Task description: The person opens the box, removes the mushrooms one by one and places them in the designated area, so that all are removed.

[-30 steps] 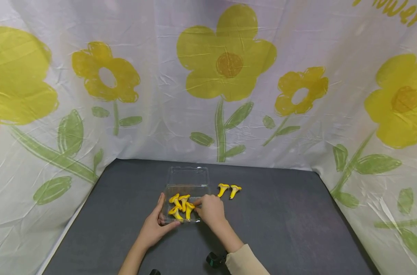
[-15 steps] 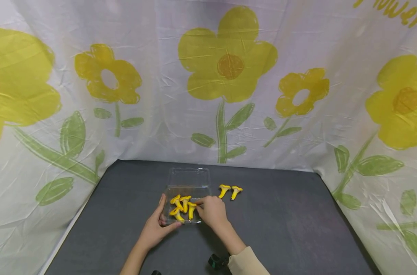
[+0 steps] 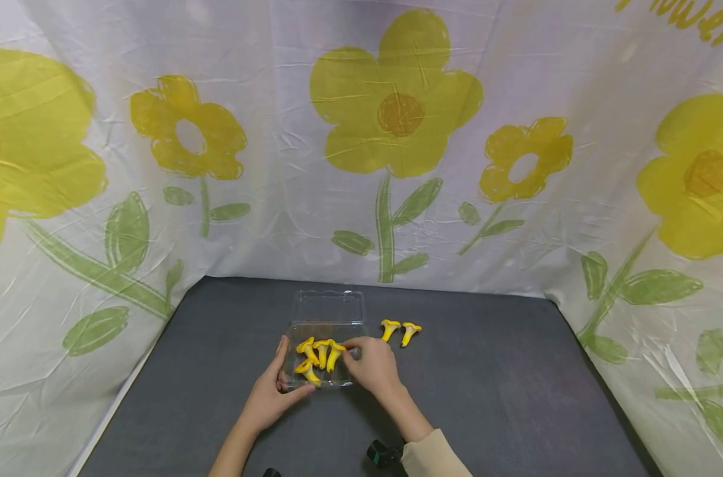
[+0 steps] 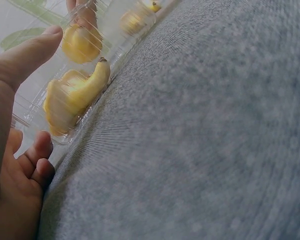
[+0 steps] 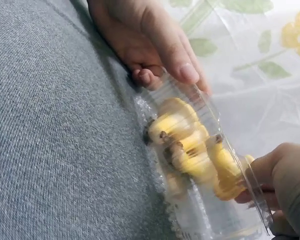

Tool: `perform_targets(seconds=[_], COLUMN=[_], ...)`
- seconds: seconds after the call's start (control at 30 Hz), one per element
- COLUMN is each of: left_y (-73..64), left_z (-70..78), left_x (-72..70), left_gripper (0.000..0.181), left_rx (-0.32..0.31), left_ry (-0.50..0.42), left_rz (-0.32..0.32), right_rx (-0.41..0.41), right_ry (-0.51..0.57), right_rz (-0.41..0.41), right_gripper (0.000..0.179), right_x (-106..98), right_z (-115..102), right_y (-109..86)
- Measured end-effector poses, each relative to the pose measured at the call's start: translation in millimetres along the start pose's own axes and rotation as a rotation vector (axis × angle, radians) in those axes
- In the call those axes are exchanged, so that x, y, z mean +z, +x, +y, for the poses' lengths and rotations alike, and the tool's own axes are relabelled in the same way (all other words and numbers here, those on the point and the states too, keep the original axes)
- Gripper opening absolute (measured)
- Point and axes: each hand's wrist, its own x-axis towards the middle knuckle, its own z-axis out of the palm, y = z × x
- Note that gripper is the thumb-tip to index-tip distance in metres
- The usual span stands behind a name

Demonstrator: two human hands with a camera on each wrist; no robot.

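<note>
A clear plastic clamshell container (image 3: 337,331) sits with its lid (image 3: 329,307) flipped back, away from me. My left hand (image 3: 268,397) holds its near left corner, thumb at the front wall and fingers along the left side. Inside lie several yellow chanterelle mushrooms, among them one (image 4: 72,102) close behind the wall in the left wrist view. My right hand (image 3: 373,364) reaches over the right rim and pinches the cap of the rightmost chanterelle (image 5: 224,170), whose stem points toward me. The right thumb and fingertips partly hide that cap.
Two more chanterelles, one (image 3: 389,329) beside the other (image 3: 410,333), lie on the dark grey tabletop (image 3: 504,384) right of the container. A white curtain (image 3: 289,218) with printed yellow flowers surrounds the table. A black wrist device (image 3: 382,454) shows by the right sleeve.
The right hand has shifted slightly right and away from me, bringing the rightmost chanterelle along and tilting it, cap toward the right. The left hand keeps its place on the container.
</note>
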Motion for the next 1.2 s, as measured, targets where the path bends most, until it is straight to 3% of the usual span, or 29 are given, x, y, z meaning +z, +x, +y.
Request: perform_targets(seconds=[0.3,0.6,0.83,1.2], left_y=[-0.2,-1.3,-1.1,0.1], left_z=[0.6,-0.8,-3.6,-0.4], left_x=[0.4,1.2,1.4,1.2], left_gripper=[0.118,0.119,0.121,0.122], left_rx=[0.036,0.025,0.0,-0.012], left_ry=[0.004,0.03,0.02,0.038], left_rz=[0.017,0.016,0.013,-0.005], right_rx=[-0.05,-0.056,0.004,0.148], right_ry=[0.044,0.076,0.096,0.024], right_rz=[0.141,0.292,0.344,0.382], right_gripper=[0.012,0.014,0.013,0.011], right_x=[-10,-30,-47,-73], right_z=[10,29,57,112], right_y=[1.0,2.0,-2.5,-15.4])
